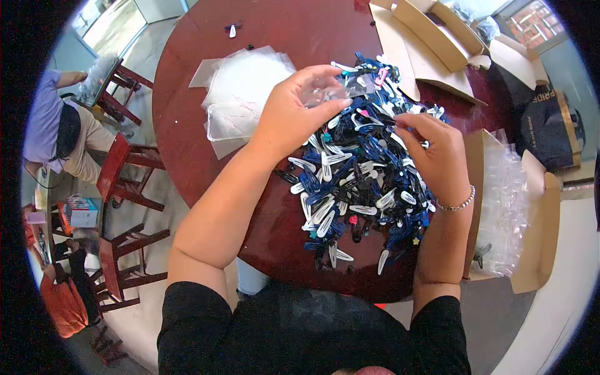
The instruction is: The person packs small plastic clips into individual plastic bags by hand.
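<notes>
A large heap of snap hair clips (356, 181), mostly white, navy and black, with some small coloured flowers and a pink one, lies on the dark red round table (194, 75). My left hand (297, 109) grips a small clear plastic bag (331, 89) between thumb and fingers, above the heap's far left side. Over the right part of the heap, my right hand (434, 150) has thumb and fingertips pinched together. Whatever is between those fingertips is too small to make out. Left of my left hand lies a stack of clear plastic bags (240, 81).
An open cardboard box (481, 206) of clear packaging stands at the right edge. Cardboard trays (431, 37) lie at the back right. One clip (232, 31) sits alone at the far left. Wooden stools (128, 175) and a seated person (59, 125) are to the left.
</notes>
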Action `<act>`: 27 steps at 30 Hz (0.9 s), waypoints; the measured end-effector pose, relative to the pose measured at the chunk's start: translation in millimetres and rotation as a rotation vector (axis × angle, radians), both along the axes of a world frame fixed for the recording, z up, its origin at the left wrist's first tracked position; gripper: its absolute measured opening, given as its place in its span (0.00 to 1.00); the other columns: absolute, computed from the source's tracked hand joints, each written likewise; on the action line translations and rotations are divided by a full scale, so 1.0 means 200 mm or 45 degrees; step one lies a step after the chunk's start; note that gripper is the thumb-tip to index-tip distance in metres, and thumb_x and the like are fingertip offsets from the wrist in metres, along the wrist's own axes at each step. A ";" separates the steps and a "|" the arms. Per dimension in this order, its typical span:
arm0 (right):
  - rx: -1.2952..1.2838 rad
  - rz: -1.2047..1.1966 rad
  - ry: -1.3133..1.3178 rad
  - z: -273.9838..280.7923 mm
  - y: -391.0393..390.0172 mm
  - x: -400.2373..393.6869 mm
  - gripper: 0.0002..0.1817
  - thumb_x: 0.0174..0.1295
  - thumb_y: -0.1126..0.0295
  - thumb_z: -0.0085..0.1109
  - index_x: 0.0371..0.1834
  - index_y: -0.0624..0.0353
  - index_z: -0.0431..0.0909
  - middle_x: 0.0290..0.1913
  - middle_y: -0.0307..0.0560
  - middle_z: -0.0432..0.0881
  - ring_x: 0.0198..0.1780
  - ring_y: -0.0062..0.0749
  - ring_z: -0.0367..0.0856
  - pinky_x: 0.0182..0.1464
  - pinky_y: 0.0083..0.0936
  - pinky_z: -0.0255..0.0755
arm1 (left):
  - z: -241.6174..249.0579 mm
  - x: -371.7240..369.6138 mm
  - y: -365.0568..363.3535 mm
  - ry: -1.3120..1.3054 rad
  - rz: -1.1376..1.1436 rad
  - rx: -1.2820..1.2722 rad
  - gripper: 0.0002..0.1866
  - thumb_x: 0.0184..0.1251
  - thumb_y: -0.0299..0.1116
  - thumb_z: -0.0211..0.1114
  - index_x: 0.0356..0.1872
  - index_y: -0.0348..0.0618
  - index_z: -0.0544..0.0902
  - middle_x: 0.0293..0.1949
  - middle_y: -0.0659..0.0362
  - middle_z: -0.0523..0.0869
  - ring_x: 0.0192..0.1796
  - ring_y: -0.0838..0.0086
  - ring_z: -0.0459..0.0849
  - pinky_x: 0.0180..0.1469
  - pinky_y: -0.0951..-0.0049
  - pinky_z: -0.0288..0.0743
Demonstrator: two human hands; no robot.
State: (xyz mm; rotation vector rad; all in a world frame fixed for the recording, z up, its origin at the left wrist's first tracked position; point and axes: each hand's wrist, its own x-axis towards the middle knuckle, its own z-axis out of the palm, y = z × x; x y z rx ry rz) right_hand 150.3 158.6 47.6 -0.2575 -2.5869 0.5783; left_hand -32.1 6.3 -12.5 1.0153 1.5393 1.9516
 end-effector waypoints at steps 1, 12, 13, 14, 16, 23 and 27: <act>0.027 0.003 -0.058 -0.01 0.01 0.00 0.08 0.59 0.77 0.65 0.42 0.66 0.84 0.35 0.51 0.86 0.32 0.32 0.84 0.37 0.23 0.76 | 0.01 0.00 -0.01 0.014 0.027 -0.038 0.23 0.58 0.29 0.75 0.56 0.39 0.81 0.47 0.55 0.86 0.49 0.75 0.84 0.55 0.74 0.78; 0.298 -0.059 -0.360 -0.07 0.03 0.00 0.12 0.56 0.72 0.66 0.44 0.60 0.83 0.42 0.53 0.84 0.45 0.46 0.84 0.47 0.38 0.77 | 0.00 -0.03 -0.02 0.106 0.121 -0.074 0.19 0.63 0.29 0.71 0.54 0.39 0.82 0.47 0.58 0.87 0.50 0.77 0.84 0.56 0.75 0.76; 0.297 -0.054 -0.358 -0.07 0.02 0.00 0.12 0.56 0.72 0.66 0.44 0.60 0.83 0.42 0.53 0.84 0.45 0.46 0.84 0.47 0.38 0.77 | -0.01 -0.03 -0.01 0.106 0.129 -0.063 0.18 0.63 0.29 0.71 0.54 0.39 0.82 0.47 0.59 0.87 0.50 0.77 0.84 0.56 0.75 0.76; 0.283 -0.039 -0.360 -0.07 0.01 -0.01 0.12 0.56 0.72 0.67 0.44 0.60 0.83 0.43 0.53 0.84 0.46 0.47 0.83 0.48 0.38 0.77 | -0.01 -0.04 -0.01 0.104 0.138 -0.054 0.18 0.63 0.29 0.71 0.53 0.39 0.82 0.47 0.59 0.87 0.49 0.77 0.84 0.55 0.74 0.77; 0.261 -0.017 -0.368 -0.07 -0.03 -0.03 0.13 0.56 0.72 0.67 0.45 0.60 0.83 0.44 0.53 0.84 0.47 0.48 0.83 0.49 0.38 0.77 | -0.02 -0.06 -0.01 0.122 0.165 -0.062 0.17 0.63 0.29 0.71 0.53 0.39 0.83 0.47 0.59 0.87 0.49 0.77 0.84 0.55 0.74 0.77; -0.025 0.638 -0.361 -0.03 -0.31 -0.05 0.16 0.55 0.72 0.69 0.47 0.60 0.82 0.50 0.50 0.83 0.51 0.47 0.82 0.53 0.36 0.77 | -0.06 -0.12 0.01 0.182 0.214 -0.006 0.23 0.59 0.36 0.75 0.51 0.31 0.82 0.45 0.51 0.89 0.48 0.73 0.86 0.52 0.73 0.79; 0.088 0.639 -0.452 -0.01 -0.39 -0.04 0.16 0.54 0.72 0.69 0.46 0.61 0.82 0.51 0.51 0.82 0.52 0.47 0.81 0.54 0.36 0.77 | -0.07 -0.12 0.01 0.217 0.251 0.008 0.24 0.59 0.38 0.75 0.51 0.30 0.82 0.45 0.50 0.89 0.47 0.72 0.87 0.53 0.72 0.78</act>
